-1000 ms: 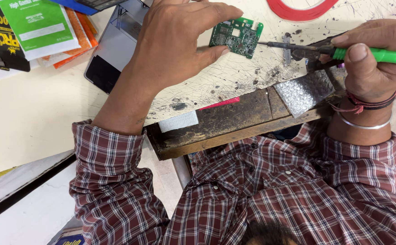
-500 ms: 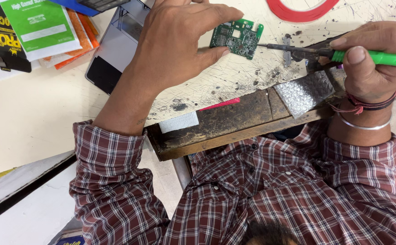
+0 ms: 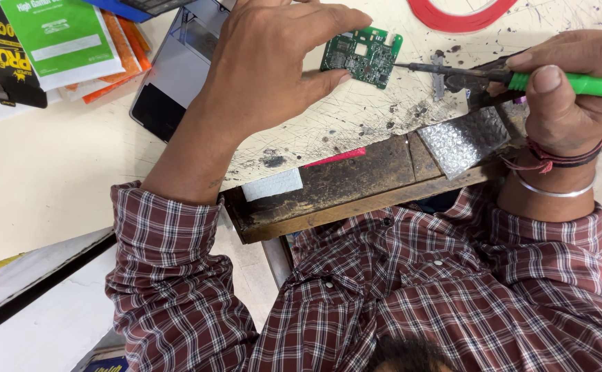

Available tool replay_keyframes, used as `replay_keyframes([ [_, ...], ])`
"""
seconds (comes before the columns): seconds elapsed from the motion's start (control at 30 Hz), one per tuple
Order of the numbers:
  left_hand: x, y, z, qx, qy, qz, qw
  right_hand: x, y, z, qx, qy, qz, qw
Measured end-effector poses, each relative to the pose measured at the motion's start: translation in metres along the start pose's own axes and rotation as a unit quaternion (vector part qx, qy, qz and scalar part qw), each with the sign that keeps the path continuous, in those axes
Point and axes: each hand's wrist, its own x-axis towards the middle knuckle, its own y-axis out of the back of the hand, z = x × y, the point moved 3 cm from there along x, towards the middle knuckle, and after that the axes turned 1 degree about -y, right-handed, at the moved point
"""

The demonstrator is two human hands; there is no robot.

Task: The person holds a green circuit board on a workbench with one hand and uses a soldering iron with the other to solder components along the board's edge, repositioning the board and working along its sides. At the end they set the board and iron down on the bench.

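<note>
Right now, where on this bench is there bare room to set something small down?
Bare cream surface lies left of the left hand, below the green packet and dark phone. Crowded between circuit board and right hand.

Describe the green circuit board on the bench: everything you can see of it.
The green circuit board is small and roughly rectangular, with notched edges, a square cut-out near its middle, and tiny dark chips and metallic pads on its upturned face. It rests on the scratched, stained pale benchtop. The left hand steadies it, thumb tip at its lower left edge and a finger at its upper left corner. The right hand holds a green-handled soldering iron whose dark tip points at the board's right edge.
</note>
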Motion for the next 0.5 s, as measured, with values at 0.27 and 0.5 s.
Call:
replay_keyframes([
  [0.27,-0.0001,-0.0006,-0.0006,-0.003,0.001,0.005,1.0,0.0005,0.0012,0.0003,-0.001,0.001,-0.002,1.0],
  [0.5,0.0014,-0.0012,0.0001,0.004,-0.009,0.009,1.0,0.0003,0.0018,-0.0001,0.0,0.003,-0.002,1.0],
])
